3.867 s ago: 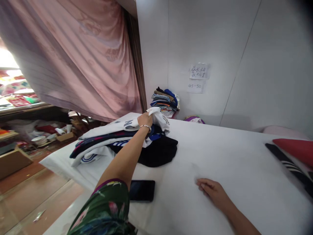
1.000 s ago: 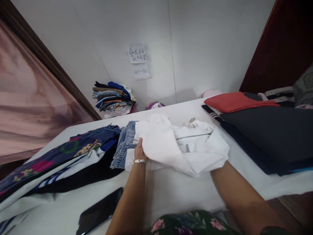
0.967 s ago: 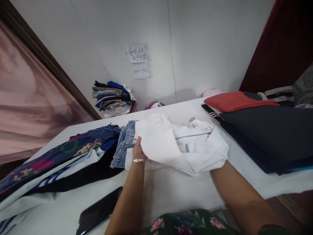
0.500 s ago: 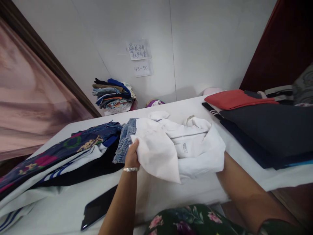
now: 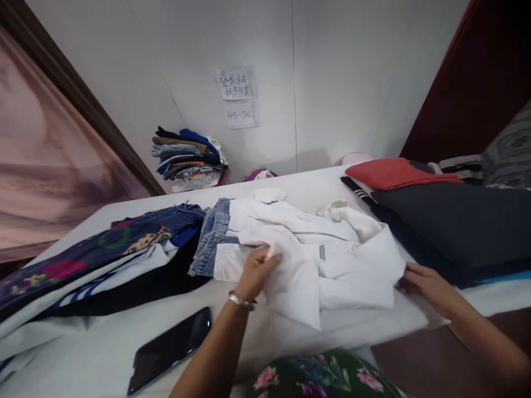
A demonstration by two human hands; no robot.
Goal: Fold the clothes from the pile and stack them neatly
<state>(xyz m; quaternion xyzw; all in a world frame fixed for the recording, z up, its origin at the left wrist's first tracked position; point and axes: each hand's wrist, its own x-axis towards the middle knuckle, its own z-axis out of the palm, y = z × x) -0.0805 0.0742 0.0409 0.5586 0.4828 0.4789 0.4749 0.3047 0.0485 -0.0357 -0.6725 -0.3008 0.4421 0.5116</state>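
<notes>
A white jacket with a denim hem band lies across the white table, partly folded over. A small grey label shows on its cloth. My left hand, with a bracelet at the wrist, pinches a flap of the white cloth between thumb and fingers. At the jacket's right edge, my right hand is closed on the fabric, its fingertips partly hidden under the cloth.
A black phone lies left of my forearm. Patterned jeans and other clothes are spread on the left. At the right lie dark folded garments and a red one. Behind the table rises a clothes stack.
My left hand has moved right with its pinched flap, uncovering white cloth beside the denim. My right hand, hidden before behind the cloth, has moved right and now shows at the jacket's edge.
</notes>
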